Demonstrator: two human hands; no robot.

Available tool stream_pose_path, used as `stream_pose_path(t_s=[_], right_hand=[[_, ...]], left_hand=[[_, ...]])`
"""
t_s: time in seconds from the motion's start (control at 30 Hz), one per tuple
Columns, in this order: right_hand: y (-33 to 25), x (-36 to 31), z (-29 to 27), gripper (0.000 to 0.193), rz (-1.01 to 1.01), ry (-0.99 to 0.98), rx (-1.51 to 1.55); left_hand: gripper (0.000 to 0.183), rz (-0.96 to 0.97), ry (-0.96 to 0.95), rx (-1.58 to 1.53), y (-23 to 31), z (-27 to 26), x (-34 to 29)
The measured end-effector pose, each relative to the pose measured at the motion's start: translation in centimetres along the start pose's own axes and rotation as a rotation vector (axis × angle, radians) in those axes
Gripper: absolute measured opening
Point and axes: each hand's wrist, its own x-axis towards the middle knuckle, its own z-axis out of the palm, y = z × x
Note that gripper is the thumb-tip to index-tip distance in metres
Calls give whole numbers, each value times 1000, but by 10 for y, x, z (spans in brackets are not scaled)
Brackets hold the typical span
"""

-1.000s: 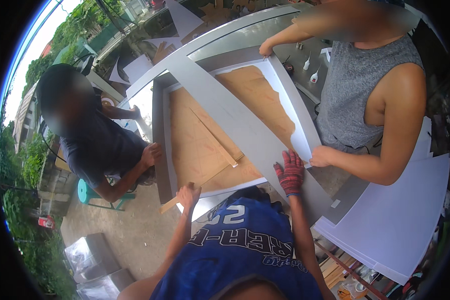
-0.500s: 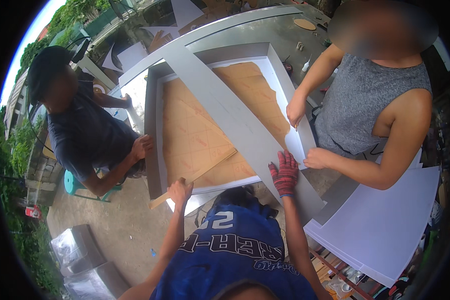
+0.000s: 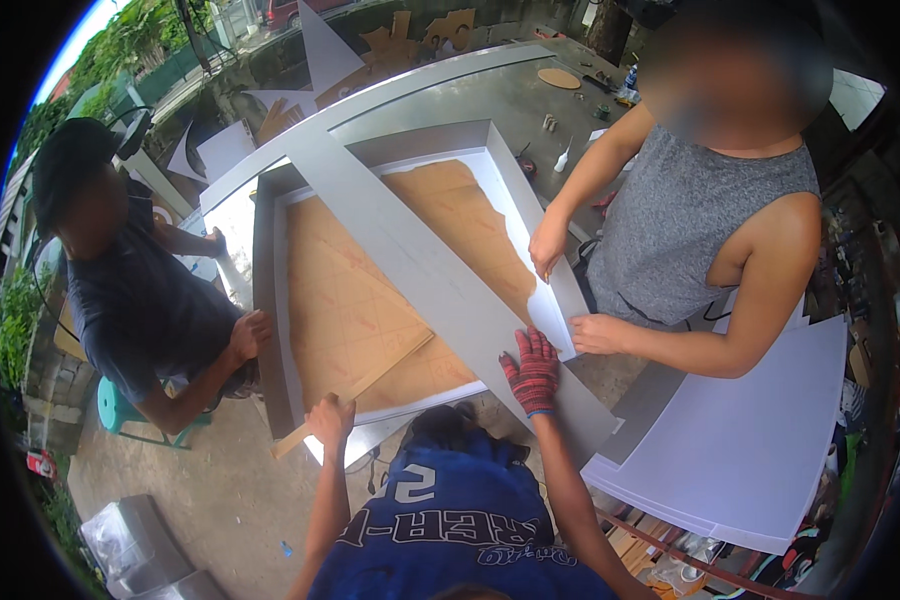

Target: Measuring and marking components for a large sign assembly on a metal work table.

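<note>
My bare left hand (image 3: 330,420) is closed around a thin wooden strip (image 3: 390,366) at the near left rim of a large grey box frame (image 3: 273,310). The strip slants up and right over brown protective paper (image 3: 342,290) inside the frame. A long grey flat strip (image 3: 400,230) crosses the frame diagonally. My right hand (image 3: 532,375), in a red and black knit glove, lies flat on that strip near its lower end, fingers spread. Beneath the paper, a white border (image 3: 541,310) shows along the frame's right side.
One person (image 3: 155,290) stands at the left, a hand at the frame's side. Another person (image 3: 705,220) at the right has both hands on the frame's right edge. A large white sheet (image 3: 740,430) lies lower right. A teal stool (image 3: 120,408) and wrapped grey blocks (image 3: 130,545) are left.
The whole view has shifted, so the frame and people appear farther left and slightly lower. Both my hands keep their places on the wooden strip and the grey strip.
</note>
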Motion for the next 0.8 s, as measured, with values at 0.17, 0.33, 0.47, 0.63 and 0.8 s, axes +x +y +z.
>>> stream_pose_path(t_s=[0.17,0.33,0.47,0.63,0.8], right_hand=[[0,2,3,57,-20,20,-11],[0,3,4,57,-51,9,-27],[2,0,6,61,-51,-41,-55],[3,-2,5,65,-75,-64,-104],[-2,-5,2,64,-73,-80,-101]], left_hand=[[29,11,27,-2,-2,3,2],[32,30,59,-115,-8,7,5],[35,-67,-21,-180,-6,6,10],[36,-61,-12,-68,2,6,7],[38,-97,-17,-33,-2,9,7]])
